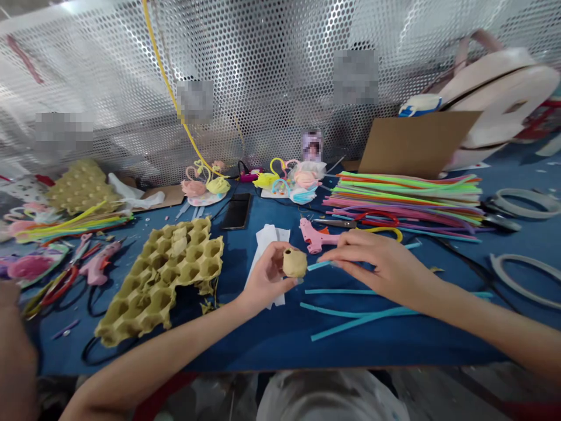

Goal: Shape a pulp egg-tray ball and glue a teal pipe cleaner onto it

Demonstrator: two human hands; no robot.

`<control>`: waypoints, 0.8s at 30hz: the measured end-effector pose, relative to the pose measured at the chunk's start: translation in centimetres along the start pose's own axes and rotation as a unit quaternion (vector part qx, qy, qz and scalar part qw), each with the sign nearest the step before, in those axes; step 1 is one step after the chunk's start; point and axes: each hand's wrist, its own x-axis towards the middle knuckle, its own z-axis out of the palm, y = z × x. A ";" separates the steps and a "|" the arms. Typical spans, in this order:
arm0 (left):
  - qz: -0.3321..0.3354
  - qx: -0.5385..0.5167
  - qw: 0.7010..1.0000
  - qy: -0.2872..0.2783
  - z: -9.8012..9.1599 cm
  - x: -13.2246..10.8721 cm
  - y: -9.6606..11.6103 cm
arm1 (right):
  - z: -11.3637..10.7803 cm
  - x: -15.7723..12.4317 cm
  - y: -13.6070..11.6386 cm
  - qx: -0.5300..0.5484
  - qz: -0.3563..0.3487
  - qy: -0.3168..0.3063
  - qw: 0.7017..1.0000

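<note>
Near the middle of the view, my left hand (268, 275) grips a small rounded tan piece (294, 264) that has a dark hole near its top. My right hand (372, 263) pinches a light blue pipe cleaner (319, 265), whose tip is at the right side of the tan piece; whether they touch is unclear. Below my right hand, more blue pipe cleaners (339, 329) lie on the blue table. A pink glue gun (314, 236) rests just behind my hands, and white paper (270, 235) lies partly under my left hand.
An egg tray (162, 275) sits on the left, with a phone (237, 211) behind it. Colored pipe cleaners (407, 199), scissors (335, 223) and a cardboard box (416, 143) are at the right. Decorated swans (204, 186) stand at the back. Another person's arm (15, 351) shows at far left.
</note>
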 end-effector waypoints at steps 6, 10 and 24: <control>0.048 0.091 0.995 -0.012 -0.6 -0.5 -0.4 | 0.3 0.4 -1.7 -0.058 -0.043 0.095 0.993; 0.056 0.129 0.990 -0.019 -0.6 -0.6 -0.2 | 0.6 0.5 -1.6 -0.116 -0.066 0.120 0.984; 0.104 0.284 0.952 -0.042 0.0 -0.6 1.1 | 1.8 0.5 -2.0 -0.183 -0.104 0.087 0.974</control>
